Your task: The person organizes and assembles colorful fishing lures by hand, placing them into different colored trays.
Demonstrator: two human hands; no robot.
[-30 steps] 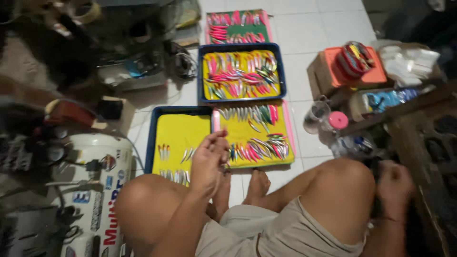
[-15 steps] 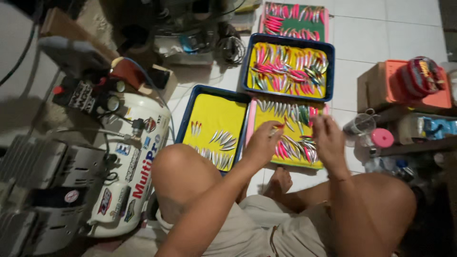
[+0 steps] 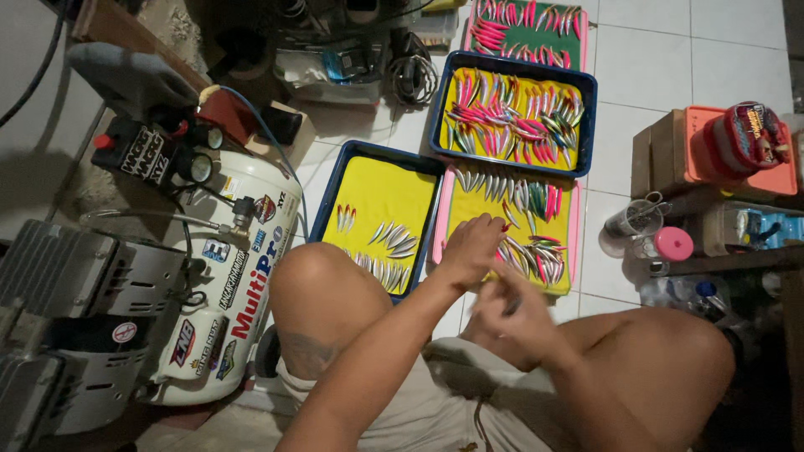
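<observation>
Hands have drawn back from the pink tray (image 3: 578,243): left hand (image 3: 473,249) rests spread on its near edge, right hand (image 3: 515,305) blurs below, grip unclear.

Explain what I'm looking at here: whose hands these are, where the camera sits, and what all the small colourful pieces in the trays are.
This is one view, from a camera worn on a person's head, looking down at their own lap. The person sits on a tiled floor, knees apart. Their left hand reaches onto the pink tray with a yellow liner, touching small slim fish-shaped pieces, apparently fishing lures. The right hand is blurred, just below that tray; whether it holds anything cannot be told. Left of it is a blue tray with fewer silvery pieces, and beyond are another blue tray and a green mat, both full of lures. At the left stands a white air compressor; at the right, an orange box and a pink-capped container.
</observation>
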